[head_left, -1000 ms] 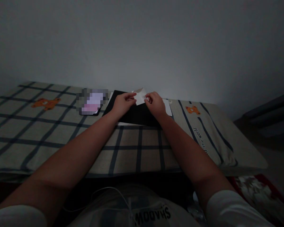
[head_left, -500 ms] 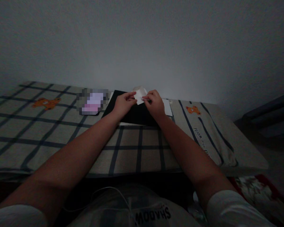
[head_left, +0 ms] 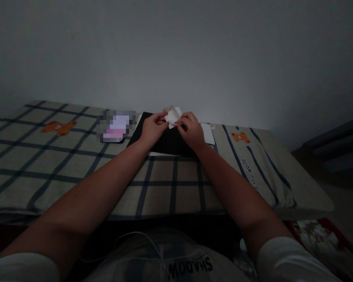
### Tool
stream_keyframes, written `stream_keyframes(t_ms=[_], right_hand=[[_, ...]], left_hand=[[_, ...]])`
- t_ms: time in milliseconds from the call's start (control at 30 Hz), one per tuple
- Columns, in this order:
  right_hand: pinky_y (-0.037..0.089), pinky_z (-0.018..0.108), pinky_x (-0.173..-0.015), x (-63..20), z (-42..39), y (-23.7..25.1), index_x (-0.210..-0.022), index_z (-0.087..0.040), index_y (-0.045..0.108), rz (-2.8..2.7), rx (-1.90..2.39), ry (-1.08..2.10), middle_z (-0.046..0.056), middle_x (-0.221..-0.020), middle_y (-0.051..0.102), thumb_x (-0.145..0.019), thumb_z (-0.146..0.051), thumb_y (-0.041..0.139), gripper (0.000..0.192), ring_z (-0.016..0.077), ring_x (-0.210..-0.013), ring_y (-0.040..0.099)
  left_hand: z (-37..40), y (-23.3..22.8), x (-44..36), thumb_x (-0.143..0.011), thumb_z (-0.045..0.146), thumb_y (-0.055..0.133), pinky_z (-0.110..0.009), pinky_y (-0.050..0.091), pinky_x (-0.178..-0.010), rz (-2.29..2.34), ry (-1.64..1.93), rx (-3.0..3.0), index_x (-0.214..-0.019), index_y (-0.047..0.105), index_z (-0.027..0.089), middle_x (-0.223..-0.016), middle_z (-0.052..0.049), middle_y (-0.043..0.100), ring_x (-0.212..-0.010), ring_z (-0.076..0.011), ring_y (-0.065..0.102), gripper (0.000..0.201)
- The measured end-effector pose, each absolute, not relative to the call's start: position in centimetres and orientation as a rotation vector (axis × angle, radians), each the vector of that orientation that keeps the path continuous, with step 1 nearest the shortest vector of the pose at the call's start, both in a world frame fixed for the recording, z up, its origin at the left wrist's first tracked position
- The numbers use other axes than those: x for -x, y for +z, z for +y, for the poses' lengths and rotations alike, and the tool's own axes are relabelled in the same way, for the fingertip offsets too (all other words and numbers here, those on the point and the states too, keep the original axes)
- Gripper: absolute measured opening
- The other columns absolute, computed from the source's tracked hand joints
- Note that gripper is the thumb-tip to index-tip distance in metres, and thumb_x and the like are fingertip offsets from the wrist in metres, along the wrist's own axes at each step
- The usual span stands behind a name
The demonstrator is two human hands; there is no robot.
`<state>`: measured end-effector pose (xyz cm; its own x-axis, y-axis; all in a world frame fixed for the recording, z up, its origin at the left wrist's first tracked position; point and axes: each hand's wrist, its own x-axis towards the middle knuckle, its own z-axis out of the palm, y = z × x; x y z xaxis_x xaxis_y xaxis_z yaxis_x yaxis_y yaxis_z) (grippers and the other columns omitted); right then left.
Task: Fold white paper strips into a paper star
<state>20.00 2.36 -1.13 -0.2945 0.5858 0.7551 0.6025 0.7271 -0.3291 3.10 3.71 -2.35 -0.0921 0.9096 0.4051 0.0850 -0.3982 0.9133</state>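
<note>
A small piece of white paper (head_left: 173,116), partly folded or curled over, is held up between my two hands above a black sheet (head_left: 164,141). My left hand (head_left: 153,128) pinches its left edge between thumb and fingers. At the lower right edge, my right hand (head_left: 191,130) grips the paper with thumb and forefinger. Under the black sheet, pale edges of something flat show. To the right of my right hand lies a white sheet (head_left: 208,133), partly covered by the hand.
A phone (head_left: 116,128) with a lit, pixelated screen lies left of the black sheet. Everything rests on a checked cloth (head_left: 106,184) with bear prints, pushed against a grey wall (head_left: 176,51). A white cable (head_left: 135,233) hangs near my lap.
The paper has shifted slightly between my fingers, and its right part is bent over more. My right hand has moved a little to the left.
</note>
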Motion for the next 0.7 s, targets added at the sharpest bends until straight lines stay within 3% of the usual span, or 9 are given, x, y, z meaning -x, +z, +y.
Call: stream_keyframes(t_ms=[267, 700], right_hand=[[0.043, 0.033, -0.082, -19.9, 2.3, -1.0, -0.082, -0.019, 0.058, -1.912, 0.912, -0.052, 0.007, -0.089, 0.054, -0.086, -0.023, 0.051, 0.009, 0.0191, -0.09, 0.053], [0.045, 0.035, -0.082, -19.9, 2.5, -1.5, -0.08, -0.02, 0.06, -1.97, 0.838, 0.025, 0.007, -0.107, 0.049, -0.081, -0.02, 0.055, 0.005, 0.018, -0.09, 0.053]], left_hand=[[3.6, -2.3, -3.2, -0.063, 0.02, 0.072, -0.03, 0.05, -0.072, 1.131, 1.558, -1.508, -0.103, 0.064, 0.013, -0.087, -0.006, 0.067, -0.07, -0.0137, 0.061, 0.041], [2.8, -1.1, -3.4, -0.067, 0.015, 0.069, -0.025, 0.05, -0.067, 1.219, 1.671, -1.541, -0.1, 0.065, 0.016, -0.085, -0.004, 0.069, -0.066, -0.0114, 0.06, 0.033]])
